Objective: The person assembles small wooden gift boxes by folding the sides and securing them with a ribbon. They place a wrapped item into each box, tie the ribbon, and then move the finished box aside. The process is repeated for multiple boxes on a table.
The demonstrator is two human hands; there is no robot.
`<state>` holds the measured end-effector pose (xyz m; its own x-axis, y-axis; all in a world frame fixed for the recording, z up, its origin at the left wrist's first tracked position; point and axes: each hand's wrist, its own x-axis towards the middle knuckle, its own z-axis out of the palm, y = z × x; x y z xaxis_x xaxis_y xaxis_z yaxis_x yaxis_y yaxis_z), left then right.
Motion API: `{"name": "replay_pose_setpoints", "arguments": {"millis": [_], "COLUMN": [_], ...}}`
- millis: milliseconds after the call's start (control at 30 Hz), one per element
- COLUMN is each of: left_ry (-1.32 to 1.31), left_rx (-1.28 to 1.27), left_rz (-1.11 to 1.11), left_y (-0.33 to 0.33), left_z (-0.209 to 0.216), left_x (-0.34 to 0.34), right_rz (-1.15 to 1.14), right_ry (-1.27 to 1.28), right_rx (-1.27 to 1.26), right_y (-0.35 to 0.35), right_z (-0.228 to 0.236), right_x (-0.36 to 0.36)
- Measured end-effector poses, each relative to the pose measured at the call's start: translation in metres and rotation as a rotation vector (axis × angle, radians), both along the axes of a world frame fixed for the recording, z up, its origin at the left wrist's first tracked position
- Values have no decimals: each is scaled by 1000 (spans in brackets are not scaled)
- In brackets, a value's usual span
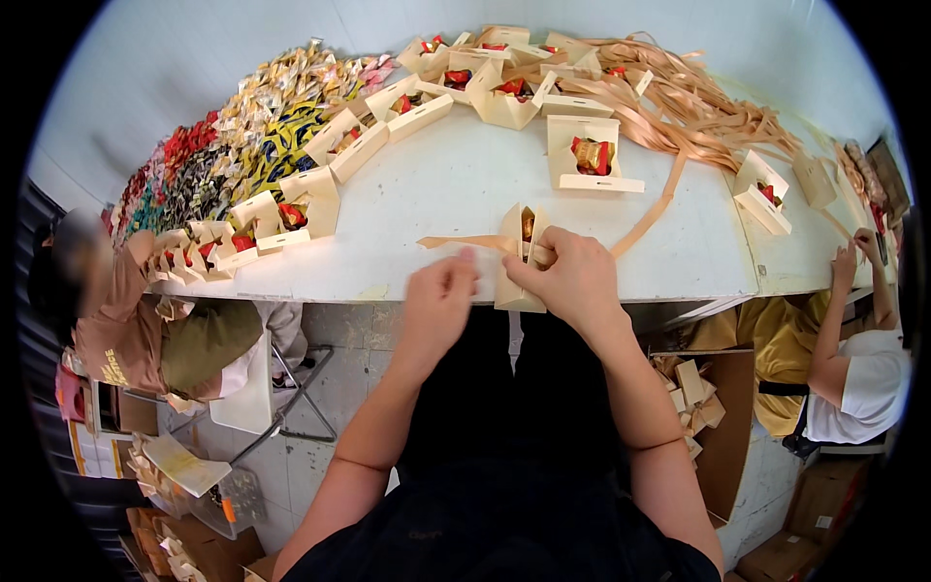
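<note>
A small cream paper box [521, 254] (lid flaps up, wrapped sweets inside) stands at the near edge of the white bench [456, 184]. The right hand [570, 276] pinches a tan ribbon [464, 242] against the box; the left hand [439, 291], just left of the box, grips that ribbon's end.

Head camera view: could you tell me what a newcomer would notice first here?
Probably the person's two hands at the near table edge: the right hand grips a small cream box and the left hand pinches a tan ribbon. Next, the bright wrapped sweets far left and loose ribbons far right.
</note>
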<state>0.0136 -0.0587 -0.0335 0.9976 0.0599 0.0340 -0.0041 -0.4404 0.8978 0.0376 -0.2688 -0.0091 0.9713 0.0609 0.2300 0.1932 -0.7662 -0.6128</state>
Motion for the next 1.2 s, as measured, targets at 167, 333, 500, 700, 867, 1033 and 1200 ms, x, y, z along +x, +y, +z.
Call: {"name": "replay_pose_setpoints", "arguments": {"millis": [167,333,500,700,867,1033,1200], "left_ry": [-259,-192,-95,-193,-287,-216,-234], "left_rx": [-376,-802,-788,-717,-309,-379,-427], "left_rz": [-140,-273,-403,-376,-441,-375,-381], "left_y": [-41,-67,-74,-80,-73,-67,-67], "left_z": [-23,3,-8,9,5,5,-1], "left_x": [38,49,64,48,50,55,57], "right_rz": [1,64,377,481,509,318,20], "right_ry": [15,-45,153,407,345,159,-371], "right_rx": [8,-42,-299,-501,-541,-599,-683], "right_y": [0,-1,-32,-59,-43,-43,-100], "right_z": [4,3,31,149,196,247,256], "right_x": [1,9,41,71,80,115,178]}}
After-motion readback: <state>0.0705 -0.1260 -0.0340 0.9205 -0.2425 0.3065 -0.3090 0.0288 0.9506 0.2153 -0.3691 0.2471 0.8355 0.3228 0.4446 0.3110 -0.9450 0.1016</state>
